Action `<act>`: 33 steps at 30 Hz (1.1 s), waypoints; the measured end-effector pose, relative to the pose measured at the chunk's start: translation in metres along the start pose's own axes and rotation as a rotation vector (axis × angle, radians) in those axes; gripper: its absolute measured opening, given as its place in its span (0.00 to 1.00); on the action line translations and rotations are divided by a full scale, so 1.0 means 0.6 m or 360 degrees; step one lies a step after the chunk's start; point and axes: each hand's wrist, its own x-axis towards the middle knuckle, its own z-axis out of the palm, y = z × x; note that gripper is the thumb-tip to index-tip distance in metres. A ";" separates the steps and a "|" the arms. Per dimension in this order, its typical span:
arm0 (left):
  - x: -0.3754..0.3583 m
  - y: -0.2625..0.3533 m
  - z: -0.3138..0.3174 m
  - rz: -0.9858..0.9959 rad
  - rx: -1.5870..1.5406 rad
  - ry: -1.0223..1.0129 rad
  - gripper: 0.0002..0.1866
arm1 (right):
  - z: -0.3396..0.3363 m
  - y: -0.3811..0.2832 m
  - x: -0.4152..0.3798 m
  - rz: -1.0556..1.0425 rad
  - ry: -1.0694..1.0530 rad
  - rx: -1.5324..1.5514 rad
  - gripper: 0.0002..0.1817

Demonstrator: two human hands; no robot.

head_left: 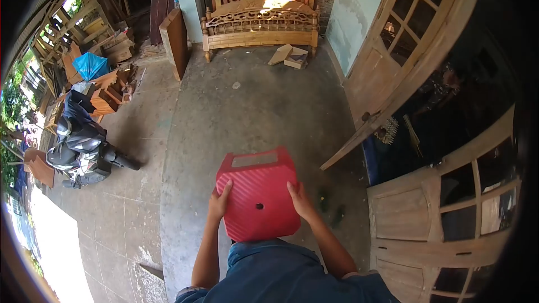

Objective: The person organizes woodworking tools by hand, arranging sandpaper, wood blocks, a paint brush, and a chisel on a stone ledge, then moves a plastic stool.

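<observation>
**Here, both hands on a red plastic stool**

Head view: a red plastic stool [258,199] is held out in front of the person's chest, above the concrete floor [247,106]. Its ribbed seat faces the camera, with a small round hole near the middle, and a paler panel shows on the side above the seat. The left hand [219,203] clasps the stool's left edge, its fingers [225,189] lying curled over the seat surface and narrow against it. The right hand [301,201] grips the opposite edge in the same way, the thumb on the seat and the remaining fingers wrapped round behind, out of sight. The stool sits between the two sets of fingers and touches both.

Beyond the fingertips, well apart across the floor, a carved wooden bed frame [259,28] stands against the far wall, with some pieces of board [291,56] lying just in front of it. Out to the left of the left fingers, well apart, a motorbike [84,148] is parked beside stacked timber and a blue cloth [90,65]. To the right of the right fingers, wooden doors with glass panes [443,219] stand close by.
</observation>
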 end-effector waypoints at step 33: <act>1.531 0.604 0.606 -0.0257 0.0192 0.0060 0.40 | -0.386 -0.344 1.726 0.0274 -0.0460 0.0387 0.40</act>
